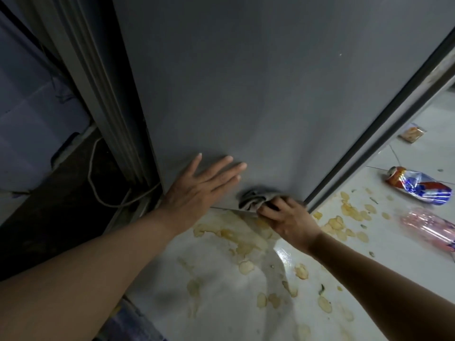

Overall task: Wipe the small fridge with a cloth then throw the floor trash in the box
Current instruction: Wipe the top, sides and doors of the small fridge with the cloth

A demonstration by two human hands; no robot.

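The small grey fridge fills the upper middle of the head view, its flat side facing me. My left hand lies flat against its lower part with fingers spread. My right hand grips a bunched grey cloth pressed against the fridge's bottom edge near the corner. Floor trash lies on the white tiles at the right: a crushed red and blue can, a clear pink plastic bottle, a small snack wrapper and several scattered chips. No box is in view.
A white power cord loops on the dark floor left of the fridge, beside a ridged grey frame. More chips lie on the tiles below my hands. A dark rubber seal runs down the fridge's right edge.
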